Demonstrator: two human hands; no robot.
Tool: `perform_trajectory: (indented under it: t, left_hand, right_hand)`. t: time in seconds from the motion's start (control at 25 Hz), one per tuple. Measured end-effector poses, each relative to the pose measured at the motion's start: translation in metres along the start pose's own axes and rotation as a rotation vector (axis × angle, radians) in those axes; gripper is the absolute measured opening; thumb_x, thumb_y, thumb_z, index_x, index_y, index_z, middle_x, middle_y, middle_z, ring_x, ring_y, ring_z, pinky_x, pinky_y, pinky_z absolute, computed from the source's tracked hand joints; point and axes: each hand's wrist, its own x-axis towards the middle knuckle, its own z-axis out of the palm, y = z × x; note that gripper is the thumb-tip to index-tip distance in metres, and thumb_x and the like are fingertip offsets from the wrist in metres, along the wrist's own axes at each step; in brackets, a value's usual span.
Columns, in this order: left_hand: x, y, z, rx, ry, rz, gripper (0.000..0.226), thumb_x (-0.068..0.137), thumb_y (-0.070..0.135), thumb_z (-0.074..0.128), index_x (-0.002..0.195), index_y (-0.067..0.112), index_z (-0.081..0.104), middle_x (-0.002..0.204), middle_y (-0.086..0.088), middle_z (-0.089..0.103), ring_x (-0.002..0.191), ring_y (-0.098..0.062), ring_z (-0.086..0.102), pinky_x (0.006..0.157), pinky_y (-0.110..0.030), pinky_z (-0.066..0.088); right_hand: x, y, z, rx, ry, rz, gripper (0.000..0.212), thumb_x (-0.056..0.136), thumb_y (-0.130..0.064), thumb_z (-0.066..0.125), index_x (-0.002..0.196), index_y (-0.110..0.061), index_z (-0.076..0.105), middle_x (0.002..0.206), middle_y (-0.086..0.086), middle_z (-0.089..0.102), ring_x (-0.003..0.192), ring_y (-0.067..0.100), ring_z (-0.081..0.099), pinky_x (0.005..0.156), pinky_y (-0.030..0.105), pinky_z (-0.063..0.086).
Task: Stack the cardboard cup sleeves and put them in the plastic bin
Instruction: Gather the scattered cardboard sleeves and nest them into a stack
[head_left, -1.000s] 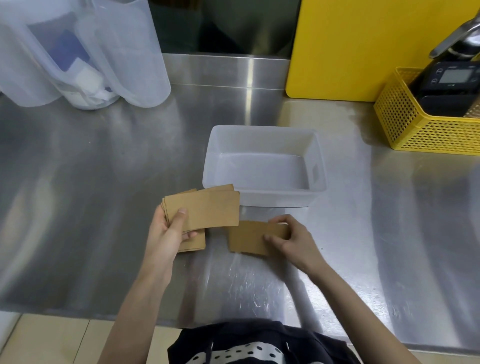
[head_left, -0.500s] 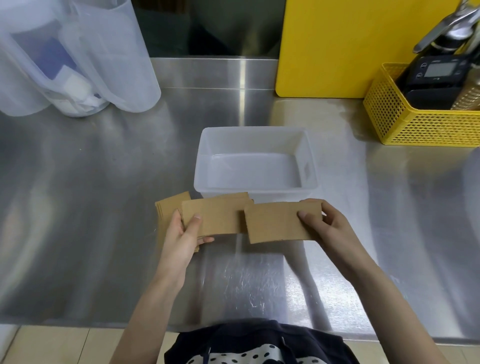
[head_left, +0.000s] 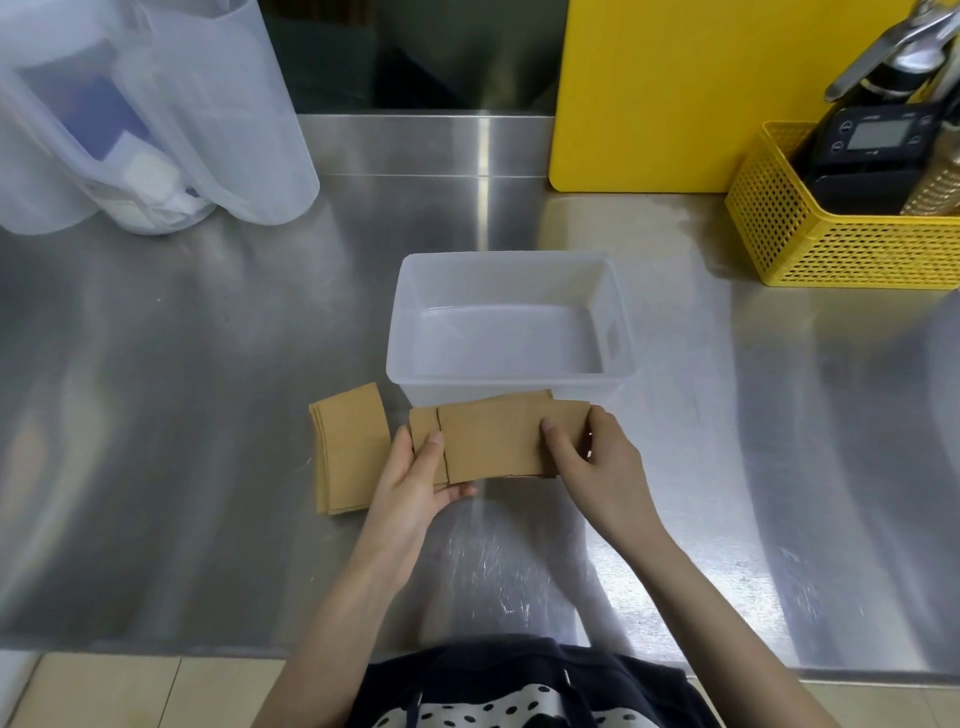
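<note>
Head cam: I see both hands holding one bunch of sleeves (head_left: 493, 441) just in front of the bin (head_left: 511, 322), above the steel counter (head_left: 208, 415). Left hand (head_left: 415, 478) grips the bunch's left end, thumb on top, other fingers curled underneath. Right hand (head_left: 597, 462) pinches the right end, thumb pressed on the top sleeve, rest of fingers bent behind the edge. Sleeves in the bunch aren't squared up yet: top one sits offset to the right, lower ones stick out at left and at the far edge. Bunch's far edge overlaps the bin's near wall in view; can't tell if touching. Bin interior has no sleeves in it. Second pile of sleeves (head_left: 350, 447) lies flat on counter just left of left hand, slightly fanned. Bkgd: clear jugs (head_left: 156, 114) far left, yellow board (head_left: 675, 88) upright at back, yellow basket (head_left: 831, 244) far right w/ a black scale (head_left: 872, 140) in it.
</note>
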Motion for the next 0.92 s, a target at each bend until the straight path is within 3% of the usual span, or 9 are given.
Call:
perform_trajectory:
  t: [0.16, 0.28, 0.44, 0.52, 0.68, 0.84, 0.92]
  left_hand:
    - [0.001, -0.002, 0.003, -0.09, -0.011, -0.018, 0.021, 0.095, 0.02, 0.035, 0.096, 0.025, 0.056, 0.094, 0.005, 0.061, 0.081, -0.015, 0.059, 0.052, -0.023, 0.052]
    - [0.0, -0.004, 0.004, -0.078, -0.01, -0.014, 0.027, 0.094, 0.028, 0.033, 0.109, 0.019, 0.054, 0.097, 0.001, 0.061, 0.081, -0.017, 0.059, 0.054, -0.024, 0.054]
    - [-0.002, -0.005, 0.005, 0.06, -0.048, 0.029, 0.024, 0.091, 0.037, 0.033, 0.106, 0.029, 0.05, 0.102, 0.006, 0.059, 0.075, -0.003, 0.064, 0.066, -0.026, 0.056]
    - [-0.002, -0.006, 0.004, 0.158, -0.081, 0.062, 0.017, 0.091, 0.034, 0.036, 0.104, 0.038, 0.046, 0.105, 0.013, 0.057, 0.085, -0.001, 0.062, 0.067, -0.019, 0.056]
    - [0.002, -0.009, 0.0, 0.324, -0.105, 0.115, 0.015, 0.091, 0.031, 0.04, 0.098, 0.043, 0.046, 0.106, 0.02, 0.058, 0.1, 0.005, 0.055, 0.08, -0.015, 0.049]
    - [0.01, -0.011, -0.002, 0.467, -0.155, 0.15, 0.014, 0.09, 0.021, 0.046, 0.09, 0.034, 0.051, 0.095, 0.017, 0.061, 0.083, 0.019, 0.057, 0.073, 0.0, 0.043]
    - [0.016, -0.017, -0.004, 0.556, -0.167, 0.18, 0.014, 0.089, 0.018, 0.049, 0.095, 0.03, 0.053, 0.096, 0.014, 0.063, 0.083, 0.016, 0.058, 0.075, 0.002, 0.042]
  right_hand:
    - [-0.002, 0.001, 0.003, 0.023, -0.073, 0.048, 0.032, 0.09, -0.031, 0.048, 0.063, -0.024, 0.033, 0.061, -0.008, 0.042, 0.056, 0.004, 0.042, 0.049, 0.006, 0.036]
    - [-0.004, 0.002, 0.007, 0.068, -0.119, 0.065, 0.021, 0.09, -0.032, 0.048, 0.077, -0.017, 0.042, 0.065, -0.008, 0.046, 0.06, 0.003, 0.044, 0.05, 0.004, 0.037]
    - [-0.006, 0.005, 0.009, 0.148, -0.115, 0.046, 0.019, 0.088, -0.027, 0.054, 0.1, -0.014, 0.046, 0.072, -0.014, 0.049, 0.065, -0.002, 0.048, 0.054, 0.001, 0.04]
    - [-0.007, 0.008, 0.009, 0.207, -0.118, 0.037, 0.025, 0.087, -0.025, 0.056, 0.108, -0.019, 0.043, 0.082, -0.019, 0.051, 0.075, -0.005, 0.051, 0.058, -0.002, 0.041]
    - [-0.006, 0.014, 0.004, 0.201, -0.101, -0.001, 0.03, 0.085, -0.023, 0.058, 0.109, -0.026, 0.04, 0.087, -0.018, 0.053, 0.077, 0.001, 0.055, 0.062, 0.002, 0.043]
    - [-0.002, 0.025, -0.006, 0.112, -0.068, -0.085, 0.025, 0.082, -0.02, 0.063, 0.097, -0.025, 0.043, 0.083, -0.014, 0.057, 0.077, 0.008, 0.057, 0.063, 0.006, 0.043]
    - [-0.002, 0.035, -0.007, 0.033, -0.059, -0.113, 0.024, 0.082, -0.019, 0.064, 0.094, -0.019, 0.043, 0.083, -0.007, 0.058, 0.077, 0.013, 0.057, 0.064, 0.007, 0.042]
